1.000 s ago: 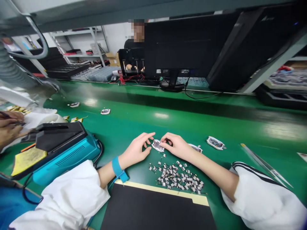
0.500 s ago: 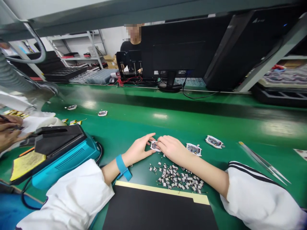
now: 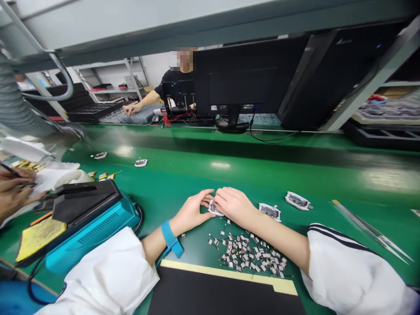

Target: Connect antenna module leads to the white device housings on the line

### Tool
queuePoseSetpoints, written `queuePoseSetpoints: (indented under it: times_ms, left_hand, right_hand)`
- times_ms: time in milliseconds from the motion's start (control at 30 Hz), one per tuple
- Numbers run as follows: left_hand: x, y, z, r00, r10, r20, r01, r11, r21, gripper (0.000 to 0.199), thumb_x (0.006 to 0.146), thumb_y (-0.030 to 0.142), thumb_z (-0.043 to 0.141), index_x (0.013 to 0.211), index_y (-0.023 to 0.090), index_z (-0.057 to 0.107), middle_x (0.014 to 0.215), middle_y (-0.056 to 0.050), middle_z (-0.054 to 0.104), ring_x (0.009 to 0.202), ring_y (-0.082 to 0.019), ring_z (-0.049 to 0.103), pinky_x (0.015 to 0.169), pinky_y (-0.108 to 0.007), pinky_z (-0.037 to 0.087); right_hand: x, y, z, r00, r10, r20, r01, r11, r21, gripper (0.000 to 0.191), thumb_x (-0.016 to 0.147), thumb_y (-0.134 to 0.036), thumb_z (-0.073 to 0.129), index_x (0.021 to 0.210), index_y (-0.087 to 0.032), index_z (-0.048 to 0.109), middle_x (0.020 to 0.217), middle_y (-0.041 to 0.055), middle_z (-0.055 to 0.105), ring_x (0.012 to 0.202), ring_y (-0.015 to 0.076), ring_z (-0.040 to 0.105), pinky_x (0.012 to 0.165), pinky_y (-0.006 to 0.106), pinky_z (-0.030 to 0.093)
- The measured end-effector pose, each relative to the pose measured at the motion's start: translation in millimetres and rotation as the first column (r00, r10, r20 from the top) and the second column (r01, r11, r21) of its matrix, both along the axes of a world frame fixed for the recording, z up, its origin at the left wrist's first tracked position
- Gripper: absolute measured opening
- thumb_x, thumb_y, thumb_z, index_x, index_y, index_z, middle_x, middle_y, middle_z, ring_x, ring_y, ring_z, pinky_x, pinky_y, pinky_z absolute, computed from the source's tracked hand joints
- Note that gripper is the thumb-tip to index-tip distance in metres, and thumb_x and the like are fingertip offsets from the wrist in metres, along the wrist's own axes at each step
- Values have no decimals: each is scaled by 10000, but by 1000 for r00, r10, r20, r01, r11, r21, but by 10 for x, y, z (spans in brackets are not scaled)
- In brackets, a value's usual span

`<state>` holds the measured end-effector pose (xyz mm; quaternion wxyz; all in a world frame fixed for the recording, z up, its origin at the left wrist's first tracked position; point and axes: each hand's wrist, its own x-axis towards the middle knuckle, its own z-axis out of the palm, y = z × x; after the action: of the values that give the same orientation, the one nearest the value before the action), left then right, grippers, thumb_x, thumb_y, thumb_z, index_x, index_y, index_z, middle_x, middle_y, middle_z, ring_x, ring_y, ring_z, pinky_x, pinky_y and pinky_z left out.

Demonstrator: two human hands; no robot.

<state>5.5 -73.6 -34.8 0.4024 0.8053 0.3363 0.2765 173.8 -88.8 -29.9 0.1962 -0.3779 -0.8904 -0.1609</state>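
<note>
Between my hands sits a small white housing with a circuit board (image 3: 215, 208) inside. My left hand (image 3: 193, 211) grips its left side, thumb at the near edge and fingers behind it. My right hand (image 3: 234, 204) bends over its right side, fingers closed against it; the fingertips and anything small in them are hidden. A blue strap (image 3: 172, 239) circles my left wrist. Just below my hands lies a heap of small silvery parts with short leads (image 3: 252, 253). Right of my right hand are two similar housings, one close by (image 3: 270, 212) and one farther off (image 3: 298, 201).
Tweezers (image 3: 370, 229) lie at the right. A teal-and-black device (image 3: 95, 232) with a yellow sponge (image 3: 39, 238) stands left. A co-worker's hand (image 3: 15, 190) holds a thin tool at far left. A monitor (image 3: 243, 83) and another person (image 3: 179, 76) are behind the bench.
The view has tilted slightly upward, so the scene sits lower. My hands stay on the housing with little change. The person behind the bench has stretched an arm out over a tray.
</note>
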Motion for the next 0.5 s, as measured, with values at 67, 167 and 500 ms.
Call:
queuePoseSetpoints:
  times_ms: [67, 167, 500]
  left_hand:
    - [0, 0, 12, 1000, -5, 4, 5, 1000, -15, 576, 648, 124, 646, 1156, 154, 375, 994, -64, 588, 824, -128, 587, 769, -276, 508]
    - [-1, -4, 20, 1000, 8, 1, -8, 999, -35, 578, 636, 135, 658, 1144, 154, 383, 975, -63, 590, 807, -130, 590, 761, -281, 511]
    - [-17, -48, -7, 990, 132, -56, -125, 987, 103, 534, 619, 121, 647, 1098, 174, 418, 974, -42, 543, 759, -128, 557, 771, -317, 492]
  right_hand:
    - [-12, 11, -19, 999, 8, -44, -9, 1000, -15, 195, 818, -196, 425, 703, -144, 574, 682, 46, 550, 663, 156, 502, 622, 285, 409]
    - [-30, 19, -47, 990, -11, -143, 1, 998, -70, 165, 809, -229, 462, 722, -145, 575, 692, 36, 555, 679, 131, 520, 623, 242, 433]
    - [-29, -14, -69, 973, 26, -229, -48, 995, -93, 209, 814, -158, 425, 945, -149, 587, 751, 62, 594, 713, 161, 547, 639, 289, 465]
